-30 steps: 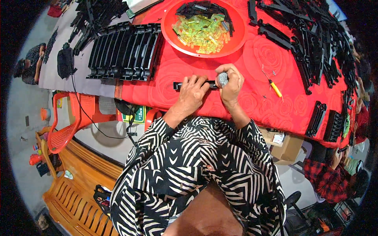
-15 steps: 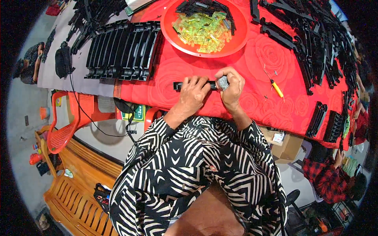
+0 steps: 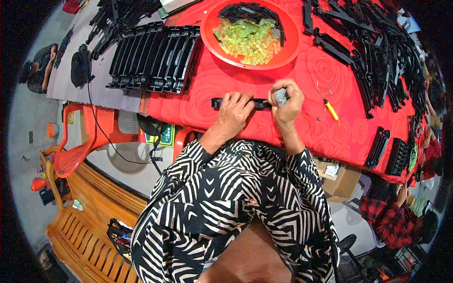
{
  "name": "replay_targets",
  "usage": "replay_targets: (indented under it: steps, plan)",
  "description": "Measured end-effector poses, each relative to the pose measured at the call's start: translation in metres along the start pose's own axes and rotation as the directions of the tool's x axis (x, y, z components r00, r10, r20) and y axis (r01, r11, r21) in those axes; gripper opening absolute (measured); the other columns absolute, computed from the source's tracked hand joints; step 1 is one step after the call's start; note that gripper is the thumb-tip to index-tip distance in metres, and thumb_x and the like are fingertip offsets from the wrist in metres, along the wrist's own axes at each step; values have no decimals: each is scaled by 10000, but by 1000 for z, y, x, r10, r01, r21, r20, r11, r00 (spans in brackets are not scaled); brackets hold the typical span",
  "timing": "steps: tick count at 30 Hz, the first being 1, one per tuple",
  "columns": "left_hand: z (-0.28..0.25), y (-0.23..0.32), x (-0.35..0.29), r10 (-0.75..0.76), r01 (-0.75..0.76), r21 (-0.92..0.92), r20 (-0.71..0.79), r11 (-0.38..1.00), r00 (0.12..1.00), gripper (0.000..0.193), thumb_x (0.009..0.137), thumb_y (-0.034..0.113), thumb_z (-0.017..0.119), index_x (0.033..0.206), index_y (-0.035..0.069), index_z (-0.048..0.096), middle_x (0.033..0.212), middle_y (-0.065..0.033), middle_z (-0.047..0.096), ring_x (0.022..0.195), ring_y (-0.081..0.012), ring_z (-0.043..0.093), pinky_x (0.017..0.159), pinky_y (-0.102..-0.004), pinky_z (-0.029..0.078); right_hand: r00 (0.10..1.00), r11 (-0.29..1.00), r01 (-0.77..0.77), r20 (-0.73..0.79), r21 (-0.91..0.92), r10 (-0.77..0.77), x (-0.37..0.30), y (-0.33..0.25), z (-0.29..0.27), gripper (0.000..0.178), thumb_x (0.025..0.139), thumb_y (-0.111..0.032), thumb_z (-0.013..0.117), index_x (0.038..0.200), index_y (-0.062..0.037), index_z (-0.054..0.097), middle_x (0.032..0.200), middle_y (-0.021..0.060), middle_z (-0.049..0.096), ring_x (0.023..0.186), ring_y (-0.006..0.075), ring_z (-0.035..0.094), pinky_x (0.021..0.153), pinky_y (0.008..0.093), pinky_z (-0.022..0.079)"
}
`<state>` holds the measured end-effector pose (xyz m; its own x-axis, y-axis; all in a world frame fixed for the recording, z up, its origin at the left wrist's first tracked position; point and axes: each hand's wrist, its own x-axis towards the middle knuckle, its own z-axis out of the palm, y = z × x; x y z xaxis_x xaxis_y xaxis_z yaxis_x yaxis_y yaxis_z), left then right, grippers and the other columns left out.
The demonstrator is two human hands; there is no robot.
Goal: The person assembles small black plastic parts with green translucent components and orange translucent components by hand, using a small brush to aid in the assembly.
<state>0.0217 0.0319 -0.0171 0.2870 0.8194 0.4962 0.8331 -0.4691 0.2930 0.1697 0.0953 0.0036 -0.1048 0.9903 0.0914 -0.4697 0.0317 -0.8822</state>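
A long, narrow black plastic part [image 3: 259,102] lies crosswise on the red cloth in front of me. My left hand [image 3: 233,114] presses on its left half with the fingers bent over it, holding it down. My right hand [image 3: 289,104] is closed around a grey lumpy handle [image 3: 281,96] that looks wrapped in foil or tape, over the part's right end. The tip of that tool is hidden beneath the fist. Beyond my hands stands a red round basin [image 3: 245,65] with yellow-green clear plastic pieces [image 3: 250,40] and small black pieces [image 3: 236,10].
A row of black plastic parts [image 3: 151,56] lies at the left, beside a black pouch with a cord [image 3: 80,66]. At the right are a yellow-handled screwdriver [image 3: 331,111] and a large heap of black parts [image 3: 382,61]. Below stand a wooden bench [image 3: 94,231] and red chair [image 3: 78,158].
My right hand has shifted slightly to the right along the black part with the grey-handled tool, away from my left hand. My left hand stays on the part. The view has moved a little.
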Motion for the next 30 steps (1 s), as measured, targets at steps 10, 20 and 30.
replay_targets:
  steps: [10, 20, 30]
  plan:
    - [1, 0, 4, -10, 11, -12, 29, 1000, 1000, 156, 687, 74, 572, 839, 39, 574, 1031, -94, 571, 903, -253, 519, 767, -379, 383, 997, 999, -35, 66, -20, 37, -2, 14, 3, 368, 827, -234, 330, 763, 42, 564, 542, 53, 480, 434, 118, 420, 419, 257, 332]
    - [0, -3, 1, -13, 14, -26, 21, 1000, 1000, 175, 672, 63, 606, 842, 36, 582, 1029, -92, 580, 898, -251, 522, 747, -377, 383, 990, 961, 119, 98, -251, -97, -7, 4, 5, 380, 906, -271, 351, 805, 7, 589, 617, 43, 524, 476, 107, 483, 423, 235, 349]
    - [-37, 28, -1, -350, 240, -392, -239, 888, 906, 200, 703, 26, 688, 894, -1, 636, 957, -134, 609, 820, -294, 574, 706, -364, 457, 986, 904, -78, -166, -420, 7, -54, -21, -21, 215, 865, -98, 501, 1061, -15, 537, 735, 12, 519, 635, 66, 488, 565, 227, 419]
